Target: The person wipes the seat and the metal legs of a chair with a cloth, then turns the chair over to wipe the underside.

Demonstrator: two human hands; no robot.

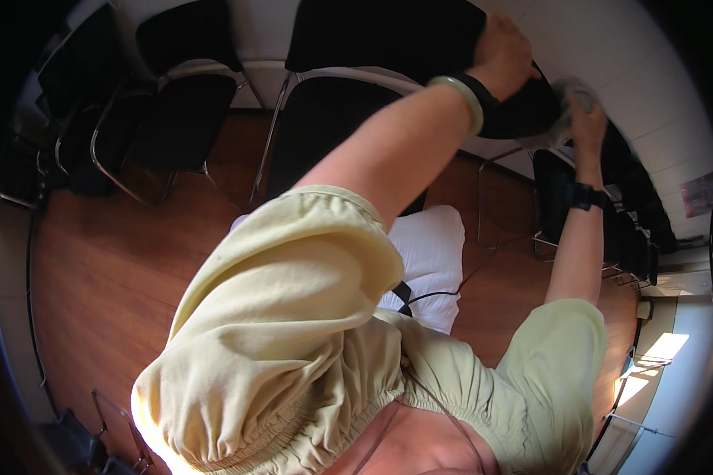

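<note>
My left hand [504,58], with a pale bangle and a black band at the wrist, grips the upper edge of a black chair backrest [386,29]. To its right, my right hand [588,116], wearing a black watch, holds a crumpled greyish cloth or wipe [551,135] against the end of a black chair backrest [511,113]. That hand and the cloth are blurred, and some fingers are hidden. Below the first backrest is a black chair seat [333,119], partly covered by my left forearm.
Black chairs with metal legs [184,119] line the wall at the left, and more chairs [624,237] stand at the right. A dark cable [439,293] crosses my white trousers [431,255]. Another metal-legged chair [116,409] is at the lower left, on the wooden floor [113,267].
</note>
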